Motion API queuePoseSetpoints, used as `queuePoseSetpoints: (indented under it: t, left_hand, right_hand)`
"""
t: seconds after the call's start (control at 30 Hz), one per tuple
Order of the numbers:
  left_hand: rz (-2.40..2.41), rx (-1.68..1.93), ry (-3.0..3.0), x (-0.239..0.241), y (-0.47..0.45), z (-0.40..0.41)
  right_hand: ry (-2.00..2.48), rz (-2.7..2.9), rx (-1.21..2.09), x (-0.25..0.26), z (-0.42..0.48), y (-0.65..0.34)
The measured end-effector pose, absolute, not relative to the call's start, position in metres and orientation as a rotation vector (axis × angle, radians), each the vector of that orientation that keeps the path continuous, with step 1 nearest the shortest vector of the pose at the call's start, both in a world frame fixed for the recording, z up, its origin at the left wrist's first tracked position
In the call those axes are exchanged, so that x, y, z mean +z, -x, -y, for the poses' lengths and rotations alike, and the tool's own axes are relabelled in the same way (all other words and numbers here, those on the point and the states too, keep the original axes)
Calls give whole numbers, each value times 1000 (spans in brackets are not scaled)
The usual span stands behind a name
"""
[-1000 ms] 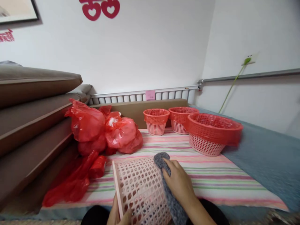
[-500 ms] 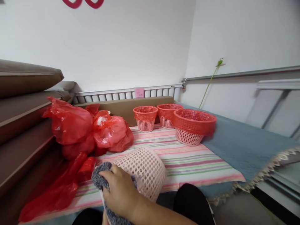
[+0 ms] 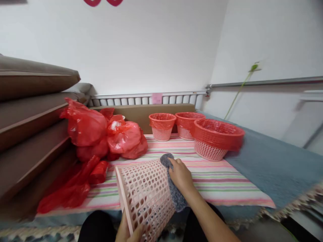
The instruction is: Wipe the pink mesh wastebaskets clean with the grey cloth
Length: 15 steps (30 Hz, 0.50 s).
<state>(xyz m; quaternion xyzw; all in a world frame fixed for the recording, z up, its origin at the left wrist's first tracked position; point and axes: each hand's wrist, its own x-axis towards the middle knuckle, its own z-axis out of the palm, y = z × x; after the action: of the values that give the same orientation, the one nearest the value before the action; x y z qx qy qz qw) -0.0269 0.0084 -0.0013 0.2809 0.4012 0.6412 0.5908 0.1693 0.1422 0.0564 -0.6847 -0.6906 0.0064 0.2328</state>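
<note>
A pale pink perforated plastic basket (image 3: 148, 188) lies tipped on its side above my lap, its rim facing left. My left hand (image 3: 130, 232) grips that rim at the bottom of the view, thumb on the outer wall. Over at the basket's base end, my right hand (image 3: 180, 176) presses a grey fluffy cloth (image 3: 175, 193) against the plastic. The fingers are closed on the cloth, which hangs down below the hand. Part of the basket's lower side runs out of view.
Three baskets lined with red plastic bags (image 3: 163, 126) stand at the back of the striped cloth (image 3: 214, 174). Full red plastic bags (image 3: 88, 126) sit at left, with a red bag roll (image 3: 99, 172) before them. Stacked brown cushions (image 3: 32, 117) rise at far left.
My right hand has carried the cloth from the basket's rim to its base end, rightward. My left hand on the rim now shows more. The view has shifted slightly.
</note>
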Motion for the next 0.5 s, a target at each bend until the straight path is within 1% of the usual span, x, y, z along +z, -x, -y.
queuePoseSetpoints:
  t: [0.13,0.2,0.37,0.43,0.5]
  left_hand:
    - [-907,1438,-697,32,36,-19]
    - [-905,1445,-676,38,36,-21]
    - [-943,1468,-604,21,27,-16]
    - [-946,1451,-621,14,25,-12]
    - [-956,1457,-658,8,27,-10]
  right_hand:
    - [1832,1897,-7,47,-137,-170]
    - [1822,1896,6,46,-138,-175]
    - [1854,1895,98,61,-131,-158]
    - [1722,1983,165,73,-116,-128]
    - [1474,2072,213,85,-97,-90]
